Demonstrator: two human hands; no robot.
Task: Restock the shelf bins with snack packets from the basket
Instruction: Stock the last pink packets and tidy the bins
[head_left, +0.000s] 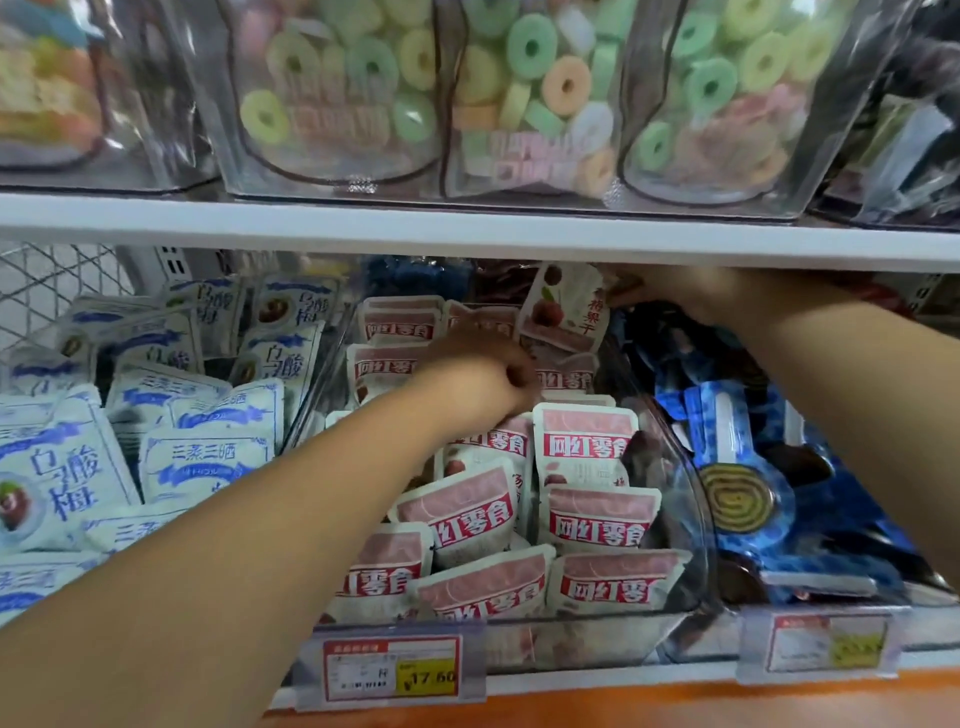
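Note:
A clear middle bin (691, 499) on the lower shelf holds several pink-and-white snack packets (587, 447). My left hand (478, 376) reaches into this bin from the lower left. Its fingers curl down among the packets near the bin's back, and what they hold is hidden. My right hand (675, 296) reaches in from the right, close under the upper shelf board. It pinches the right edge of an upright pink-and-white packet (566, 312) at the back of the same bin.
Pale blue-and-white packets (67, 467) fill the left bin and dark blue packets (737, 499) the right bin. The white upper shelf board (467, 228) hangs low over the bins, with clear tubs of ring sweets (530, 93) on it. Price tags (392, 670) clip to the front rail.

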